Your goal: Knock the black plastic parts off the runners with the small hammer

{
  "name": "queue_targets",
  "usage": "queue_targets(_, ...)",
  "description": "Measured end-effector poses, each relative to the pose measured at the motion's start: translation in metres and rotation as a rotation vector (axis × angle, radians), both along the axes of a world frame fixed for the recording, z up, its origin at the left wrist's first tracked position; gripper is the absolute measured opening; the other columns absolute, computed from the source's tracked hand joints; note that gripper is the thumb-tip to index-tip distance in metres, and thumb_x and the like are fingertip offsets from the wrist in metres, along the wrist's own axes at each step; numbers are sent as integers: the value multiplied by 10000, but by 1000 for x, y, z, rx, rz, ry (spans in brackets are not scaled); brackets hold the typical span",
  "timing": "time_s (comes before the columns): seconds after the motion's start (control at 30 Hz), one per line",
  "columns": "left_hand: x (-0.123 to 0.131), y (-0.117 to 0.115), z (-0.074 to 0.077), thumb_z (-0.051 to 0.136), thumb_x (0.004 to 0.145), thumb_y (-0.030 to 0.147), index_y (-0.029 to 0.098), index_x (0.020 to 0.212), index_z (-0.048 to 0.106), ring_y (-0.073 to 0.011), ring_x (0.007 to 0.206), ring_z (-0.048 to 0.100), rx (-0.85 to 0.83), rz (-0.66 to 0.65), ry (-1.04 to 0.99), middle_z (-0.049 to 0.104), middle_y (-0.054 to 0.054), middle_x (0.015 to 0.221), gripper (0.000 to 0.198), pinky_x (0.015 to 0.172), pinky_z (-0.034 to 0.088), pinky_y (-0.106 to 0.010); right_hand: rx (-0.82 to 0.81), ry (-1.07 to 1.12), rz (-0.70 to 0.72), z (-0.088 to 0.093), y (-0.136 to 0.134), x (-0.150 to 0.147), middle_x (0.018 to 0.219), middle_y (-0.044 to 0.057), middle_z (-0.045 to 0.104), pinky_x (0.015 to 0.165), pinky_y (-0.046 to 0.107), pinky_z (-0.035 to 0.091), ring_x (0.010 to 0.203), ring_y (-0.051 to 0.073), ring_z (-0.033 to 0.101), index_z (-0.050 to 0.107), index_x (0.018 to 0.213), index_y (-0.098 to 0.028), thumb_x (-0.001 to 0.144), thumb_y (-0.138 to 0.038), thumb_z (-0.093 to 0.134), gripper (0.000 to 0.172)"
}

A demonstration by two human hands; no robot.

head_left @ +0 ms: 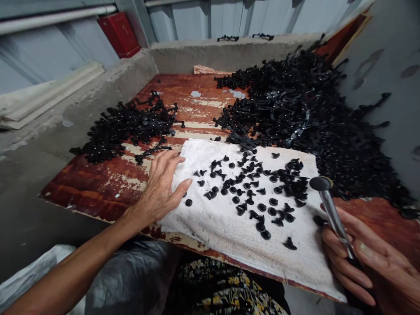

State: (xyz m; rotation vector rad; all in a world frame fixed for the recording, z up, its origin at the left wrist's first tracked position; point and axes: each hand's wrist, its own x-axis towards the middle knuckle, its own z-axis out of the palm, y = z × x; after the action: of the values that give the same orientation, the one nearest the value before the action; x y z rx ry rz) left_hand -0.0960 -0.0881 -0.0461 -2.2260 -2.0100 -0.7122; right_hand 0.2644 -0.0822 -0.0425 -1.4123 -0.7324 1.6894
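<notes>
My left hand [166, 183] rests at the left edge of a white cloth [213, 223], fingers apart and holding nothing. Close to its thumb lies a small round black piece [188, 202]. Closed around a shiny metal tool [336, 216] with a round, dark head is my right hand [357, 258], at the cloth's right side. The tool's kind is not clear, and its lower end is hidden in my grip. Many small black plastic caps [249, 183] with stems lie scattered over the cloth. Another black piece [319, 220] sits right beside my right fingers.
A large heap of black plastic parts [295, 100] covers the board's right side; a smaller heap [127, 127] lies left. The worn red-brown board [82, 183] is bordered by a concrete ledge [183, 57]. A red box [120, 35] stands on the ledge's corner.
</notes>
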Motion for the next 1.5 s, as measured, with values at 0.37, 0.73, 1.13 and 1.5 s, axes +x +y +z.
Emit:
queue_targets(0.37, 39, 15, 12, 449, 924, 250, 148, 1166, 576, -364, 1407, 231, -56, -189, 136, 374, -176, 1441, 292, 1107, 286, -592, 26, 103, 76, -17, 1, 16, 710, -22, 508, 303, 143, 321, 409, 41, 337, 650, 1163, -369, 655, -471, 821, 545)
queue_targets(0.73, 76, 16, 8, 507, 903, 277, 216, 1305, 560, -427, 1396, 259, -149, -401, 246, 417, -164, 1461, 409, 1061, 214, -734, -2, 174, 58, -8, 1, 9, 724, -36, 509, 333, 107, 316, 429, 16, 338, 622, 1163, -317, 637, -450, 856, 591)
queue_targets(1.13, 64, -18, -4, 470, 922, 358, 124, 1256, 557, -426, 1408, 242, -80, -373, 247, 428, -224, 1444, 418, 1076, 207, -706, 75, 278, 143, -22, 6, 18, 734, -36, 514, 308, 104, 313, 413, 16, 318, 627, 1182, -337, 723, -414, 796, 496)
queue_targets(1.5, 66, 18, 5, 436, 936, 334, 193, 1242, 607, -418, 1403, 236, -121, -341, 238, 412, -186, 1450, 377, 1058, 207, -726, 116, 301, 161, -31, 7, 21, 732, -31, 512, 292, 107, 308, 402, 16, 303, 606, 1220, -312, 754, -387, 769, 499)
